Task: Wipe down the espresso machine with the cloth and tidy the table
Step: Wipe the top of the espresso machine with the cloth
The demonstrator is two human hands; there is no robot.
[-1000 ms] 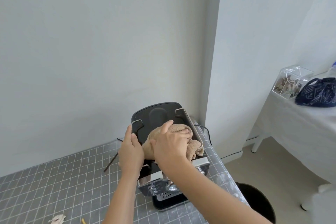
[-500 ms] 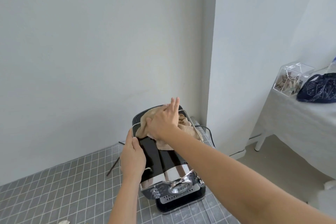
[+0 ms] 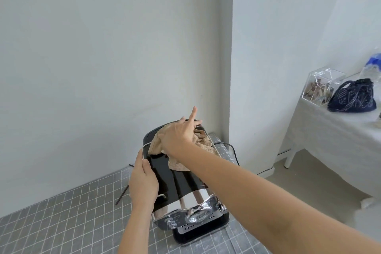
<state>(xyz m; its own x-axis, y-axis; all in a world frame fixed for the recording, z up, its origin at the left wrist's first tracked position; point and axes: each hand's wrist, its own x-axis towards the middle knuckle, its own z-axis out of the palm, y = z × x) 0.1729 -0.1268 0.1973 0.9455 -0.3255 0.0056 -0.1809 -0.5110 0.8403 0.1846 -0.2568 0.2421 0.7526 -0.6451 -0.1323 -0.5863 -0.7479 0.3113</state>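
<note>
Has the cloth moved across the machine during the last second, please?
Yes. The cloth has gone from the machine's front edge toward its back, nearer the wall.

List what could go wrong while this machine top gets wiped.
The cloth is bunched under the right hand at the far end of the espresso machine; a hard push might slide it off the back, toward the power cord. The machine stands near the table edge, and only the left hand steadies its side, so forceful wiping could shift it.
</note>
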